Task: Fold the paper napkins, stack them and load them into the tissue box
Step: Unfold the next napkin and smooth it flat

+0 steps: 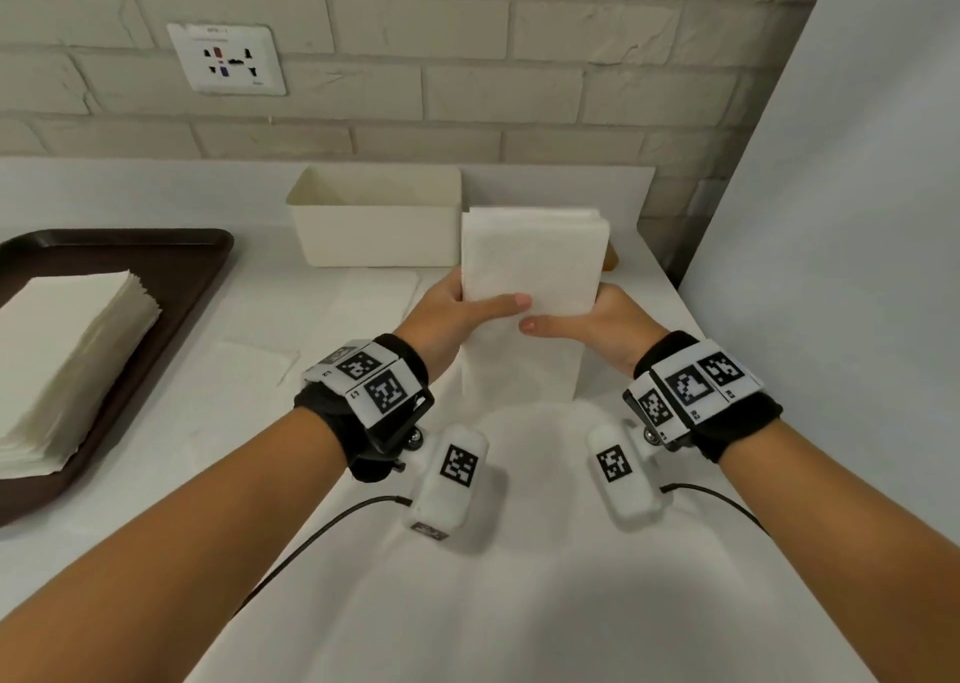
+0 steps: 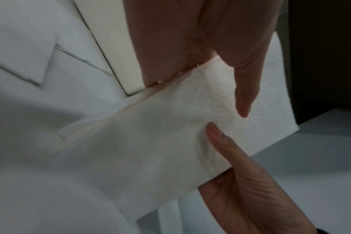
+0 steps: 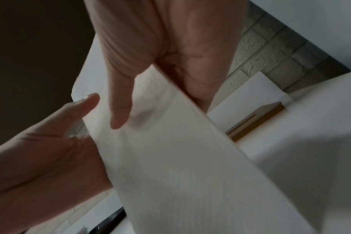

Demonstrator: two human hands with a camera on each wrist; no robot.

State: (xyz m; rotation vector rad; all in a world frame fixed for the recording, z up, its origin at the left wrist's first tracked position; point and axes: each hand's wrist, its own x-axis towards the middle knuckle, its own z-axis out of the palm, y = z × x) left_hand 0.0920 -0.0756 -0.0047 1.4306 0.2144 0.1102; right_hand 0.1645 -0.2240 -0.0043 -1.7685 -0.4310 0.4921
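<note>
I held the folded napkin stack (image 1: 535, 261) upright above the tabletop (image 1: 260, 396), left hand (image 1: 457, 308) and right hand (image 1: 597, 323) gripping its side edges, thumbs across the front. The open tissue box (image 1: 374, 225) stood just behind, near the back edge.

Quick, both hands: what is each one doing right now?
Left hand: grips the left edge of the napkin stack, thumb across its front.
Right hand: grips the stack's right edge, thumb on its front.
</note>
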